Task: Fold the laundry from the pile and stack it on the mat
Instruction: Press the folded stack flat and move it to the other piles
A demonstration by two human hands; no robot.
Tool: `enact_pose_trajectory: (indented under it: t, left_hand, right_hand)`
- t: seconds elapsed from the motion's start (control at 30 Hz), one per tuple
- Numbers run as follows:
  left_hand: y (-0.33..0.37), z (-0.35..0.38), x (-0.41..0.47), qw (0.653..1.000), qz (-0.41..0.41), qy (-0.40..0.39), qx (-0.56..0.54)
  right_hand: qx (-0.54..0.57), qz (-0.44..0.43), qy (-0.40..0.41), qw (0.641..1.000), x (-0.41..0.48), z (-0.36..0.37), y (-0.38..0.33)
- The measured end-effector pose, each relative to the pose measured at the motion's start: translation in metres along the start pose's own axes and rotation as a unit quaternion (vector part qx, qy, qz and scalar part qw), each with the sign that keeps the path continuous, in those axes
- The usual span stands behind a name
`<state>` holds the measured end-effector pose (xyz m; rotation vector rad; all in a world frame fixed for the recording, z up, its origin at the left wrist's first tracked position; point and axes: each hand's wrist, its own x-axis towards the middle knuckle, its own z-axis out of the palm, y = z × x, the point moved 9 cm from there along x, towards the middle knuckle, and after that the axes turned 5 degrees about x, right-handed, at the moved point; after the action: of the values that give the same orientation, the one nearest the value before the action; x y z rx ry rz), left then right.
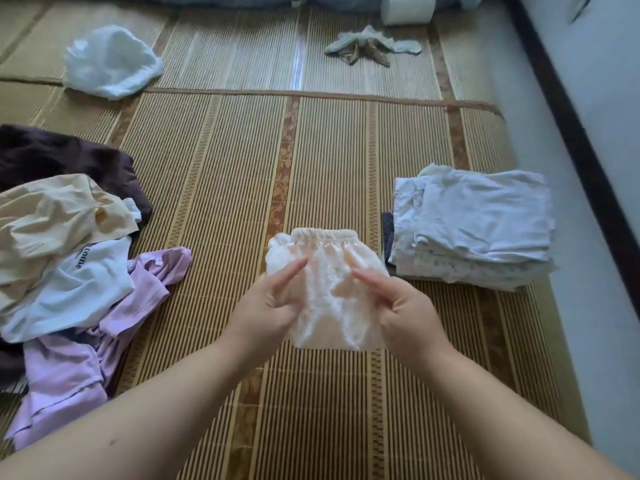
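Note:
A small cream garment with an elastic waistband lies on the bamboo mat in front of me. My left hand holds its left side, index finger stretched out over the cloth. My right hand holds its right side the same way. An unfolded pile of cream, white, lilac and dark brown clothes lies to the left. A stack of folded pale blue and floral clothes sits to the right of the garment.
A crumpled white cloth lies at the far left. A small grey and brown bundle lies at the far middle, with a white roll behind it. A dark-edged wall runs along the right.

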<state>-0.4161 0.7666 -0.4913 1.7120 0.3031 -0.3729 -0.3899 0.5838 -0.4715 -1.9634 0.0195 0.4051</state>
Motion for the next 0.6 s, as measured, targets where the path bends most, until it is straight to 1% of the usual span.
enact_pose_trajectory:
  t: [0.1,0.17,0.2,0.27,0.3,0.37,0.4,0.47,0.5,0.53,0.6]
  left_hand:
    - [0.066,0.030,0.014,0.997,0.072,-0.007,-0.028]
    - [0.107,0.063,0.033,0.993,0.102,-0.038,-0.053]
    - [0.122,0.080,0.044,0.990,0.113,-0.059,-0.055]
    - [0.146,0.113,0.068,0.988,0.138,-0.069,-0.009]
    - [0.153,0.130,0.079,0.986,0.146,-0.067,0.033]
    - [0.158,0.164,0.097,0.979,0.133,-0.070,0.140]
    - [0.155,0.181,0.104,0.967,0.121,-0.075,0.213]
    - [0.140,0.206,0.117,0.923,0.075,-0.079,0.369]
    - [0.132,0.211,0.123,0.895,0.056,-0.073,0.436]
    - [0.127,0.215,0.128,0.863,0.055,-0.064,0.498]
    - [0.121,0.226,0.137,0.787,0.100,-0.043,0.607]
  right_hand:
    - [-0.018,-0.086,0.064,0.994,0.006,-0.070,-0.041]
    - [-0.049,-0.112,0.101,0.987,0.009,-0.120,-0.057]
    - [-0.071,-0.106,0.122,0.984,0.011,-0.142,-0.058]
    - [-0.116,-0.083,0.157,0.977,0.017,-0.185,-0.053]
    - [-0.138,-0.067,0.166,0.974,0.022,-0.203,-0.044]
    - [-0.199,-0.017,0.167,0.966,0.034,-0.228,-0.018]
    - [-0.230,0.013,0.167,0.959,0.039,-0.237,-0.003]
    - [-0.247,0.080,0.175,0.950,0.048,-0.248,0.026]
    - [-0.256,0.112,0.169,0.945,0.053,-0.248,0.039]
    - [-0.287,0.131,0.143,0.938,0.058,-0.242,0.047]
    - [-0.351,0.134,0.081,0.923,0.068,-0.228,0.059]
